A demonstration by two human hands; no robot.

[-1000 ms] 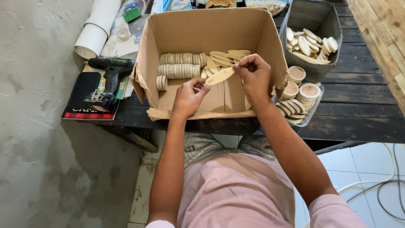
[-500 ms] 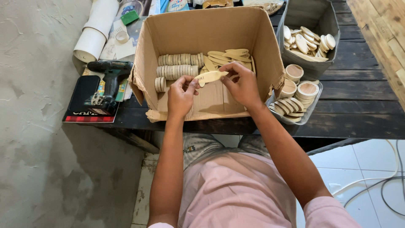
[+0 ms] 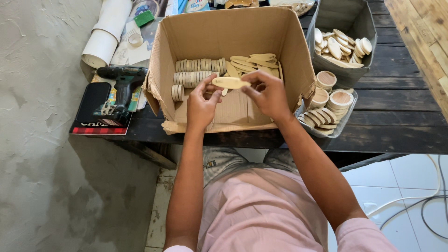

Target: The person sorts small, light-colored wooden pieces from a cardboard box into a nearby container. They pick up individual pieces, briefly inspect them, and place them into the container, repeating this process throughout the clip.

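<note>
Both hands over open cardboard box — left hand and right hand pinching flat oval wooden piece by its ends, held level above box floor. Stacked wooden ovals just beyond, far side. Cordless drill left; grey bin far right.

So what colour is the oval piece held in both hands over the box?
Pale, unfinished wood, a light cream-tan; the oval piece shows in the head view.
</note>
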